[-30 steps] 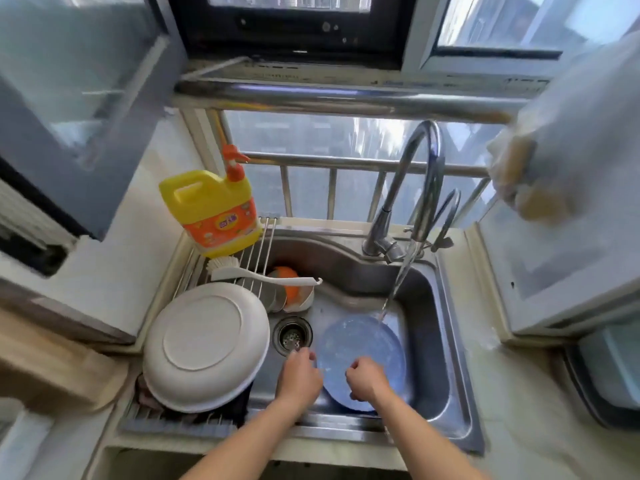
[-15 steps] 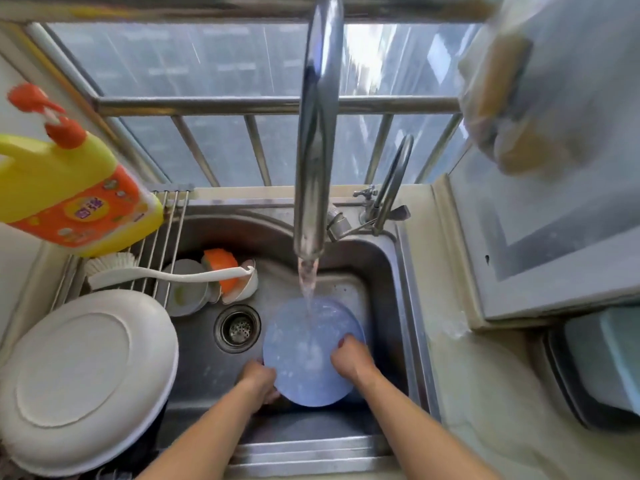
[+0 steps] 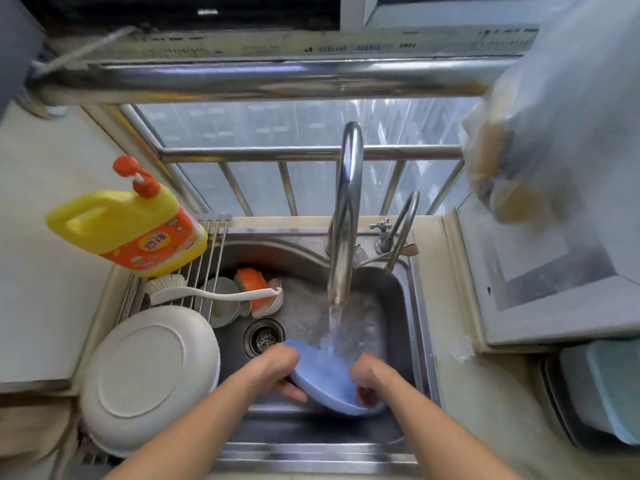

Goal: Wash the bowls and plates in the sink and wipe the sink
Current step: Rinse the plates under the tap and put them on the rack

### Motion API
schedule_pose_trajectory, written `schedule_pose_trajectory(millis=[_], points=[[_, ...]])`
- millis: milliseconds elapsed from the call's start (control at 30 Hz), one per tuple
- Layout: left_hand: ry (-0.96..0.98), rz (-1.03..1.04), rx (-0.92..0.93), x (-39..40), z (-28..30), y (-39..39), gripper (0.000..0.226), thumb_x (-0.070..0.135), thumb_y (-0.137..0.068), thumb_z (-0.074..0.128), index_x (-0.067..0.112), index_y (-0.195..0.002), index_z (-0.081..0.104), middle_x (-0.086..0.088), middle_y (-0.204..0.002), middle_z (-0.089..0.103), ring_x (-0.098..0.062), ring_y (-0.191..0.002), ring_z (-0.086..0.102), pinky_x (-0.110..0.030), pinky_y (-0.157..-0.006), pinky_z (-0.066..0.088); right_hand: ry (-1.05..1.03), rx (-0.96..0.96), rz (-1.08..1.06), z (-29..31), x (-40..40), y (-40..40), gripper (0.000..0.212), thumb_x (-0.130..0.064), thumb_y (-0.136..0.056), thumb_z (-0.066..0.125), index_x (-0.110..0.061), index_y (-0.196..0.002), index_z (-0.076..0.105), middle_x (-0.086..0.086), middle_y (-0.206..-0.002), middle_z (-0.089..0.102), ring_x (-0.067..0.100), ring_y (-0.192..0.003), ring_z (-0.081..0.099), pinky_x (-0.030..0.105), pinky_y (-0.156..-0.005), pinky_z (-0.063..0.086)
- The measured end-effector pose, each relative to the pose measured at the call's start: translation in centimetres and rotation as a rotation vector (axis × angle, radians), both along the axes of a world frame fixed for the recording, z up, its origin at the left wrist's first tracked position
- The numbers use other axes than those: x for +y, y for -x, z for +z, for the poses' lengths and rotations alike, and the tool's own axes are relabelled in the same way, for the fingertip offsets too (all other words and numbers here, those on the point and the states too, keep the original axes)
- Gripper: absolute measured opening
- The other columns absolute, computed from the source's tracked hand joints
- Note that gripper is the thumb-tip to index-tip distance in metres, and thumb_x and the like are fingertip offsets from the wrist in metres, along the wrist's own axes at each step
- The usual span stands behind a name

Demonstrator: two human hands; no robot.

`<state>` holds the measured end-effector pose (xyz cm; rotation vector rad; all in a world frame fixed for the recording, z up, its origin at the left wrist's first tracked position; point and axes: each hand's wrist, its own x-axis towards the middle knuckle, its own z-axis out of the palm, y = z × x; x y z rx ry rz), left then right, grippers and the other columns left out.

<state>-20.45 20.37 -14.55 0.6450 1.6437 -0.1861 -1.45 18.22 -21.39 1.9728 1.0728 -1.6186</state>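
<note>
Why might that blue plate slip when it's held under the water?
The blue plate is probably slippery: tap water runs over it and it is tilted. It looks stiff, keeping its shape between the left hand and right hand. If dropped into the sink, it might chip.

My left hand (image 3: 277, 370) and right hand (image 3: 372, 377) grip opposite edges of a tilted plate (image 3: 323, 379) inside the sink (image 3: 412, 306), under the faucet (image 3: 344, 216). The drain (image 3: 264, 337) lies just behind my left hand. Bowls (image 3: 258, 292) sit at the sink's back left, a brush (image 3: 207, 291) across them. Left of the sink, an upturned plate (image 3: 149, 375) rests on a rack (image 3: 211, 244), a bottle (image 3: 131, 223) behind it.
</note>
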Motion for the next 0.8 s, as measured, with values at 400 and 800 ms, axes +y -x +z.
schedule_pose_trajectory(millis=[400,800], points=[[-0.067,0.103,-0.264,-1.6,1.6,0.4,0.043,0.001,-0.087,0.038,0.019,-0.115,0.063,-0.015,-0.094,0.076,-0.033,-0.08,0.075,-0.048,-0.068,0.063,-0.598,0.169,-0.25,0.9,2.9,2.8,0.019,-0.011,-0.091,0.049,-0.024,-0.097,0.061,0.009,-0.109,0.058,0.032,-0.106,0.058,0.028,-0.081,0.042],[-0.315,0.535,-0.256,-3.8,-2.6,-0.8,0.044,-0.006,-0.097,0.044,0.033,-0.114,0.056,0.005,-0.111,0.071,-0.026,-0.092,0.073,-0.041,-0.063,0.062,-0.266,0.131,-0.041,0.9,-0.1,2.5,0.02,-0.022,-0.076,0.055,-0.014,-0.079,0.073,0.01,-0.087,0.075,0.033,-0.088,0.073,0.045,-0.081,0.062]])
